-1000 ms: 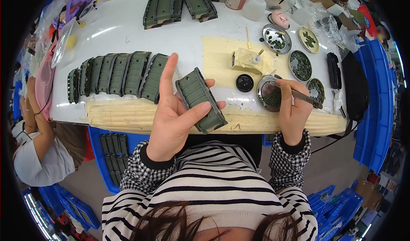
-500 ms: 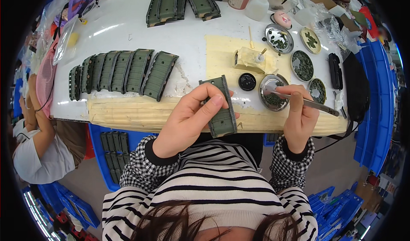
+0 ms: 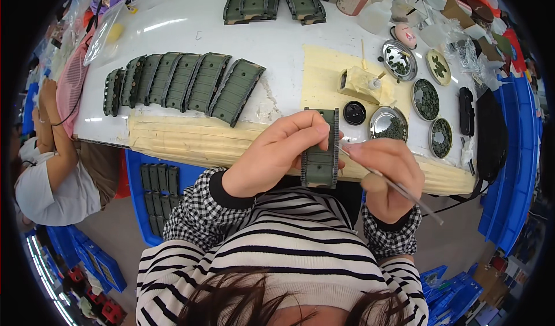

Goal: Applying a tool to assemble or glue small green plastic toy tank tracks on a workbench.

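Observation:
My left hand (image 3: 272, 152) grips a dark green, curved, ribbed panel (image 3: 319, 163) by its upper part, thumb on its face and fingertips showing past its right edge. Metal tweezers (image 3: 411, 197) are pinched in my right hand (image 3: 396, 170). Their tip meets the panel's right edge; whether a small piece sits in the tip is too small to tell. Just beyond my right hand stands a shiny metal dish (image 3: 378, 118) with small dark green pieces. A small round container of black stuff (image 3: 354, 113) stands left of that dish.
Similar green panels (image 3: 199, 83) stand in a row at left; more (image 3: 254, 1) lie at the back. Several dishes of green bits (image 3: 426, 99) sit at right, near a tape-wrapped block (image 3: 364, 86). A blue crate (image 3: 137, 196) is below the table edge; another person (image 3: 55, 170) sits at left.
My right hand and the tweezers have come from the metal dish to the panel's right edge. The panel is turned more upright. The whole view has shifted slightly.

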The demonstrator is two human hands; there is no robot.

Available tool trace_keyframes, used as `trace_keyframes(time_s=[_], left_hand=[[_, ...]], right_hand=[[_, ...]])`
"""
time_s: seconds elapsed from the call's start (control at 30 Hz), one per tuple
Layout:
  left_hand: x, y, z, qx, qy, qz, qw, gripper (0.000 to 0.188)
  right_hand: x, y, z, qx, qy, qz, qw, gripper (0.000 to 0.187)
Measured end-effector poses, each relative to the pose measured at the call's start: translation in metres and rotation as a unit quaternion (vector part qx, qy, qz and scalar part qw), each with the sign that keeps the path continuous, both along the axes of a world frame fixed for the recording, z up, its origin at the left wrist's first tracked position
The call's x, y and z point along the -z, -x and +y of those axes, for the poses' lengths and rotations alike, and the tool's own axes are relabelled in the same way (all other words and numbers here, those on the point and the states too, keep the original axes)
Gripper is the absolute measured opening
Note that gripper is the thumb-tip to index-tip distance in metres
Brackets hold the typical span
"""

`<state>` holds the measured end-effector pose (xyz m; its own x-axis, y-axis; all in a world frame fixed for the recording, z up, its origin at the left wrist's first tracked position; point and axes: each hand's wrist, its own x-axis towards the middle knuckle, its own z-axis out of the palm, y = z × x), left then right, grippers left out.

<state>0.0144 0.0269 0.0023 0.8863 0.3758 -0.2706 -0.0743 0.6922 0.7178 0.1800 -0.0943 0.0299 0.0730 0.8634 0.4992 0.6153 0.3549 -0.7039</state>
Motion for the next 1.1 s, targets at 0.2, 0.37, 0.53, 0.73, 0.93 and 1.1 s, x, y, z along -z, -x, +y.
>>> trace_keyframes(time_s=[0.2, 0.37, 0.53, 0.73, 0.93, 1.1], left_hand=[[0.005, 0.001, 0.000, -0.006, 0.033, 0.010, 0.999, 0.022], [0.005, 0.003, 0.000, -0.006, 0.028, 0.030, 0.999, 0.023], [0.006, 0.003, 0.000, 0.004, 0.034, 0.025, 0.999, 0.024], [0.003, 0.001, 0.001, 0.008, 0.034, 0.022, 0.999, 0.024], [0.007, 0.002, 0.002, 0.015, 0.036, 0.027, 0.999, 0.024], [0.005, 0.003, 0.000, 0.028, 0.032, 0.038, 0.998, 0.026]], right_hand=[[-0.003, 0.004, 0.005, -0.055, -0.054, -0.208, 0.975, 0.030], [-0.002, 0.007, 0.011, -0.068, -0.101, -0.247, 0.961, 0.027], [-0.001, 0.007, 0.013, -0.075, -0.106, -0.251, 0.959, 0.025], [-0.002, 0.005, 0.013, -0.082, -0.106, -0.266, 0.954, 0.025], [-0.003, 0.004, 0.013, -0.081, -0.099, -0.271, 0.954, 0.025], [-0.001, 0.005, 0.013, -0.080, -0.110, -0.265, 0.955, 0.024]])
